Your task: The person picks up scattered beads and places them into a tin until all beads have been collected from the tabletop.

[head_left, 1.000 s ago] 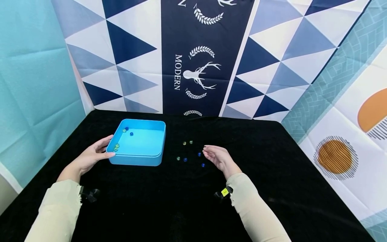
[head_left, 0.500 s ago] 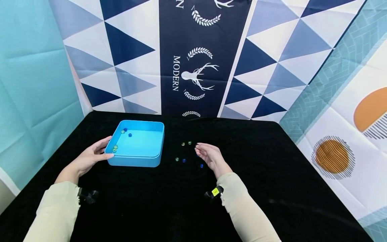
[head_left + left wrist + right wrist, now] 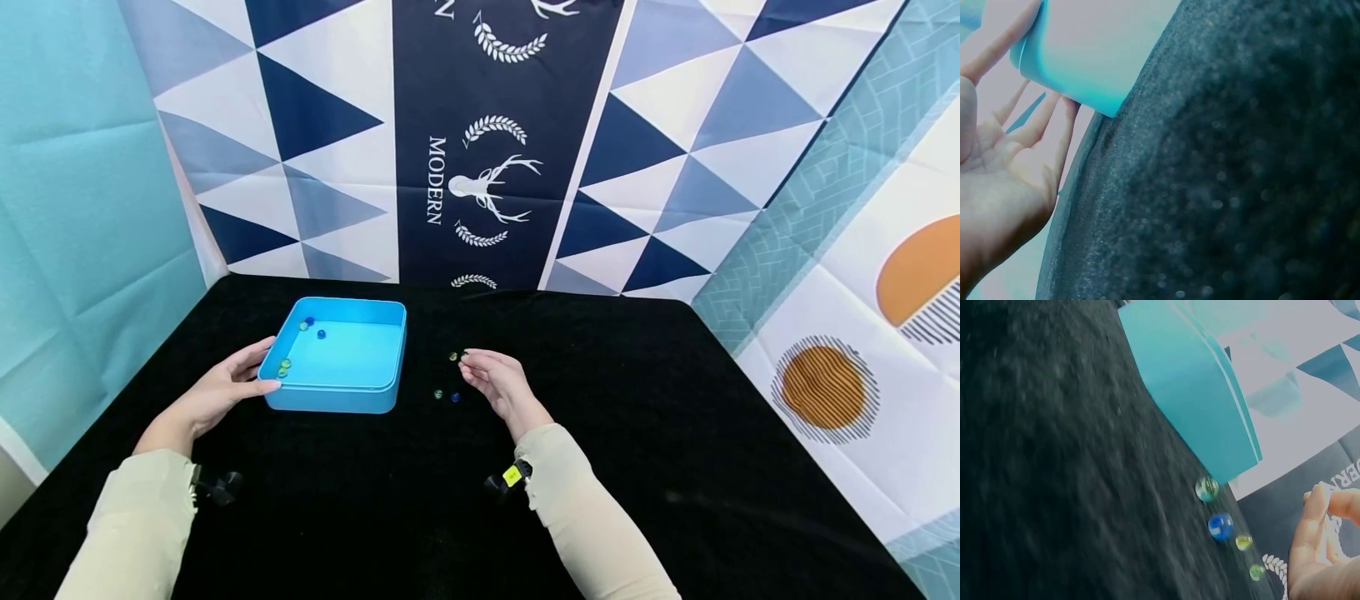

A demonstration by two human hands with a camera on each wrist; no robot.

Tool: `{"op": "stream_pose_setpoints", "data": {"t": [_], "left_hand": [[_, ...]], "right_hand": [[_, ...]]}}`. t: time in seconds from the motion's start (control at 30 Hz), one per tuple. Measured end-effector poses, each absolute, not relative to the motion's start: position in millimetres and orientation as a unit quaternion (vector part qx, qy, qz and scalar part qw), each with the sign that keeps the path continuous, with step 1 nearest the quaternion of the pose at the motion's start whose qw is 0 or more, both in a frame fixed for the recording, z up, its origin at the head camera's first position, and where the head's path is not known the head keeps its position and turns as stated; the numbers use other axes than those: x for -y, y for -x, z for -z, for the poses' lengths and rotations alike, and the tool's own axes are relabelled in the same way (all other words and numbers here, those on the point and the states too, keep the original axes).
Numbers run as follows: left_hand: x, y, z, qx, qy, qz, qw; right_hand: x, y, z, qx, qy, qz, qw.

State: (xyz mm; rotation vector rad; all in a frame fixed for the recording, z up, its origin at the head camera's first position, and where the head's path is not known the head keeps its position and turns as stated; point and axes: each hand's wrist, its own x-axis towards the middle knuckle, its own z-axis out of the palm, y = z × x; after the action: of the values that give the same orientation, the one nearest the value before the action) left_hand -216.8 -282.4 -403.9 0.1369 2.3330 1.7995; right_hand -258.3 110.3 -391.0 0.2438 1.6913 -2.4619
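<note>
My left hand (image 3: 213, 398) grips a shallow light-blue box (image 3: 330, 400) at its left side, thumb at the near corner and fingers along the wall. Inside the box lie several blue and green glass marbles (image 3: 321, 334). In the left wrist view, the fingers touch the box wall (image 3: 1079, 69). My right hand (image 3: 497, 385) hovers over the loose marbles right of the box, thumb and index fingertips together; I cannot tell whether a marble is between them. In the right wrist view, a blue marble (image 3: 1220, 526), a yellowish marble (image 3: 1244, 542) and two green marbles (image 3: 1207, 489) lie near the box.
A black cloth (image 3: 420, 508) covers the table. Patterned fabric (image 3: 480, 142) hangs behind it, with pale blue fabric (image 3: 82, 183) at the left and more patterned fabric (image 3: 832, 350) at the right.
My right hand has moved left across the loose marbles, and now covers the spot where blue ones showed. My left hand keeps its hold on the box.
</note>
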Motion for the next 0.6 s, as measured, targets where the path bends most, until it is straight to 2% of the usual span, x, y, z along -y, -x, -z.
{"op": "stream_pose_setpoints", "data": {"t": [0.6], "left_hand": [[285,219,406,-0.786,-0.050,-0.608,0.097]], "right_hand": [[-61,242,387,-0.551,-0.044,0.826,0.108]]}}
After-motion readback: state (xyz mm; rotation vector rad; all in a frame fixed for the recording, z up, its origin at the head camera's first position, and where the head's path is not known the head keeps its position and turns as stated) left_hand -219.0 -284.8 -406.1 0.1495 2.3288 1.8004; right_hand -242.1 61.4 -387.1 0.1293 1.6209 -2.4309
